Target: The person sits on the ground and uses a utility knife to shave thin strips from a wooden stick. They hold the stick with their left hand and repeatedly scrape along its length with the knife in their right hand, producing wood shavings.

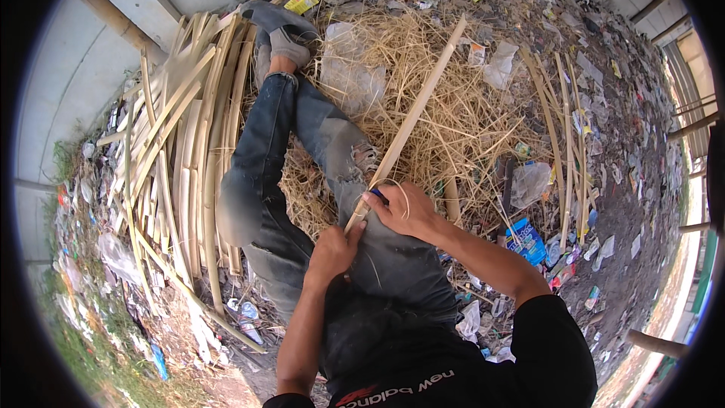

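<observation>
From the head camera, the left hand (333,249) is closed around the lower end of a long bamboo strip (411,119) that slants across the person's knee over the straw pile (461,117). The right hand (404,210) is clenched on a blue-handled knife (377,195), pressed against the strip just above the left hand. Split bamboo slats (177,159) lie stacked to the left.

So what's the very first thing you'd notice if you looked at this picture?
Probably the long pale bamboo strip slanting across the middle, its near end held by the left hand while the right hand works on it with a blue-handled tool, peeling a thin curl. Next comes the heap of dry straw beyond the person's jeans-clad legs, and the big stack of split bamboo slats lying on the left.
</observation>
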The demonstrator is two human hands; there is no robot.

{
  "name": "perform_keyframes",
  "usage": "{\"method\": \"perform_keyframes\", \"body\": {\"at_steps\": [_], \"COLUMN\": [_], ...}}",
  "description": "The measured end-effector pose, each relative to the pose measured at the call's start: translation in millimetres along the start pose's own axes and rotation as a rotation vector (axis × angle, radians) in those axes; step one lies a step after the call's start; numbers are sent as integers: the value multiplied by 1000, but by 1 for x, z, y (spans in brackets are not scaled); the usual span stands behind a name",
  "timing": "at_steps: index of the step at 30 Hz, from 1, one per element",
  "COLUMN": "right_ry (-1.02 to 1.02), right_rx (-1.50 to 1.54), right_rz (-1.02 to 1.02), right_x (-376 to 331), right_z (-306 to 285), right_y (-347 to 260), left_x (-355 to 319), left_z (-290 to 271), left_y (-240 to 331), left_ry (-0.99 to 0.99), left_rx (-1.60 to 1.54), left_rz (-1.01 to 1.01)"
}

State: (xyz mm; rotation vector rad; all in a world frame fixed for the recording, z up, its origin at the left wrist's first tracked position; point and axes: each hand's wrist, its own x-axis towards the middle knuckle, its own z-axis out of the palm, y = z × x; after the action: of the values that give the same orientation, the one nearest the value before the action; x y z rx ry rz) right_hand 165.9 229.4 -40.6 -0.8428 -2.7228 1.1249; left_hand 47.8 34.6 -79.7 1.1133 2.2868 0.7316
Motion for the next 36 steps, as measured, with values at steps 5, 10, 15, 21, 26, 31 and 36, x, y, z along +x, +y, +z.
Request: {"method": "perform_keyframes", "body": {"at_steps": [5,10,15,21,26,31,36], "right_ry": [-110,-306,107,191,-2,61,-43], "right_rx": [65,383,423,138,-76,-177,-196], "right_rz": [-13,60,235,90,2,-40,30], "right_x": [4,13,11,6,-10,-13,-8], "right_z": [-12,-28,-38,-38,-32,-11,-8], "right_y": [-1,14,50,57,6,-1,-1], "left_x": [9,15,19,15,11,14,19], "left_z": [-9,-11,-41,-53,-41,-44,-38], "left_y": [15,9,36,49,44,44,40], "left_ry": [-53,-116,-363,-296,-53,-74,-85], "left_rx": [-127,-221,-296,-366,-64,-5,44], "left_rz": [-25,-86,-333,-281,-86,-60,-20]}}
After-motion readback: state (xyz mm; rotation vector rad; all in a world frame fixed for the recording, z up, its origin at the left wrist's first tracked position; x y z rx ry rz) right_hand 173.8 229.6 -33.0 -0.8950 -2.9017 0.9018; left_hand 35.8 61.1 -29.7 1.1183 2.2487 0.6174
